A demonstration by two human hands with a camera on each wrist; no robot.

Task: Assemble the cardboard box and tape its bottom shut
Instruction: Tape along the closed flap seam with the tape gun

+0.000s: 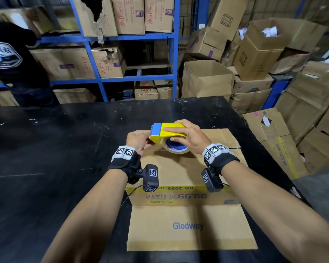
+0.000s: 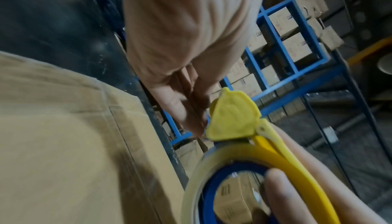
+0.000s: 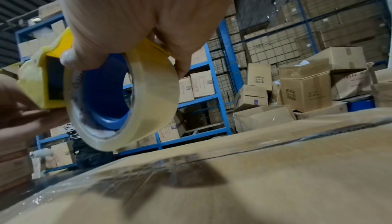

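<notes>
Right hand (image 1: 188,137) curled round yellow tape dispenser (image 1: 167,132) above box (image 1: 186,168); left hand (image 1: 139,141) pinching its front end. Best: pull tape end free w/o twisting, start at seam edge.

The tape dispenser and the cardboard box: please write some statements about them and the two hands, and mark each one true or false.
1. The right hand grips the tape dispenser from above. True.
2. The tape dispenser lies on the black table, away from the hands. False: it is held up above the cardboard box.
3. The left hand touches the dispenser's front end. True.
4. The tape roll is opaque brown. False: it is clear, on a blue core.
5. The box's printing reads upside down in the head view. True.
</notes>
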